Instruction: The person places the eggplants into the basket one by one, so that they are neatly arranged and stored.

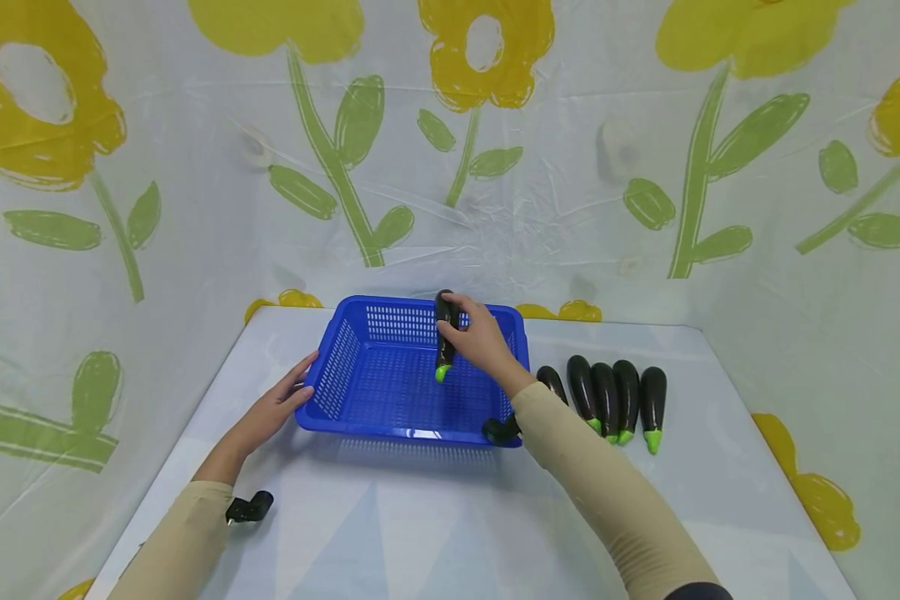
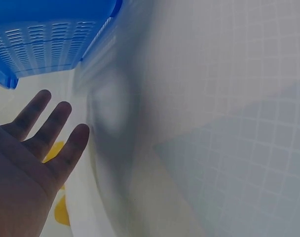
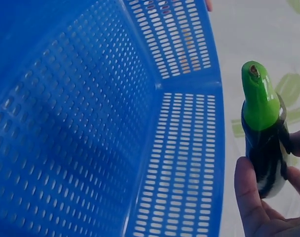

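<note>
My right hand [image 1: 474,335] grips a dark purple eggplant [image 1: 445,333] with a green stem end and holds it over the inside of a blue perforated basket [image 1: 360,392]. In the right wrist view the eggplant [image 3: 262,133] sits between my fingers [image 3: 249,197], stem end out, above the basket's wall [image 3: 179,163]. My left hand [image 1: 281,404] rests with straight fingers against the basket's left outer side. The left wrist view shows that hand's fingers [image 2: 46,136] spread and holding nothing, just below the basket's edge [image 2: 51,44].
Several more eggplants [image 1: 615,400] lie in a row on the white table [image 1: 420,517] right of the basket. A curtain with yellow flowers [image 1: 450,167] closes in the table at the back and both sides.
</note>
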Tool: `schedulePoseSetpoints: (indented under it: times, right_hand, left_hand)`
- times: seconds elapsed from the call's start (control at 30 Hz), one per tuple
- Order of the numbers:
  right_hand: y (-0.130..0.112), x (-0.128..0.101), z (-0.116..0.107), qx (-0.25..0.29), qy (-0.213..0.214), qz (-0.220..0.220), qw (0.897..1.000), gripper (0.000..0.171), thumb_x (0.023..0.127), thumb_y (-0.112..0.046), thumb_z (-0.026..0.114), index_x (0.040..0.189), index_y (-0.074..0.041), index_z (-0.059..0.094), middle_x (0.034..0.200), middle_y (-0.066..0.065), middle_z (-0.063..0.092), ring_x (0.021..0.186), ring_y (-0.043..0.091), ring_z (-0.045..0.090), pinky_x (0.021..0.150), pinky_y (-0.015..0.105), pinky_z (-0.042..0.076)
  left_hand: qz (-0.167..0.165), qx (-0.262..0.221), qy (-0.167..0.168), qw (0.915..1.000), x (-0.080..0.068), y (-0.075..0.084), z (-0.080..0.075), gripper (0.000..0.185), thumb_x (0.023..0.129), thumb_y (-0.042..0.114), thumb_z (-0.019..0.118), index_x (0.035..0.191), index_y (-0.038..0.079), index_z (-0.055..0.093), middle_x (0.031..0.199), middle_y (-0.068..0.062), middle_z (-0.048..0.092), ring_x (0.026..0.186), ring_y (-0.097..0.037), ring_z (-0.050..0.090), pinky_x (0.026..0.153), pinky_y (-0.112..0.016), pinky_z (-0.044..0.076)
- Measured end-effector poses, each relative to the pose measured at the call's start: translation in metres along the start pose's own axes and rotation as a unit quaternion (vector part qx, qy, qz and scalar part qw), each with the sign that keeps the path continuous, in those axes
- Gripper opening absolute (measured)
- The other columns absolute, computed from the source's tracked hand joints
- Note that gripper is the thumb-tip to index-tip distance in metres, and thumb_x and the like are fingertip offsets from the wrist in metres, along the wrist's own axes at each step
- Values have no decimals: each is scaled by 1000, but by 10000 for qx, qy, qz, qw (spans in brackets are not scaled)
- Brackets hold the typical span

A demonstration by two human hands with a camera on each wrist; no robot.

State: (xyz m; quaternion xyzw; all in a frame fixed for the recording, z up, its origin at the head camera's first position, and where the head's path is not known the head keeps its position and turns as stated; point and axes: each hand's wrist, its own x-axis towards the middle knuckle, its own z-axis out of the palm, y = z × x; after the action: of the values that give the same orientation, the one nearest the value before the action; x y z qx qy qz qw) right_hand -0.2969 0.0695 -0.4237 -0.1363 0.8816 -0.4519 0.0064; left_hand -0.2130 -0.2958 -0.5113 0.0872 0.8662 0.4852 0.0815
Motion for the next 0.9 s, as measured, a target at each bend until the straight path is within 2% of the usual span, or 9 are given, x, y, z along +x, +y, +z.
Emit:
schedulePoseSetpoints:
  times: [0.47,0.9]
  right_hand:
    - [-4,12,17,22,-207,46,9998,56,100,-32,67,152,-24,48,143,17,52,88,25,62,73,36,57]
    - [-6,21,29,151,-559,46,9983,59,99,-28,68,154,-23,46,147,16,50,105,27,64,72,34,60]
  left_hand:
    - [14,-49,-26,10000,1,-2,0,67,109,34,46,165,30,10,159,-34,25,143,-59,28,108,-77,27]
    - [-4,-71,-49,10000,1,1,-2,66,109,33,47,165,30,11,160,-33,24,143,-58,27,108,-77,26]
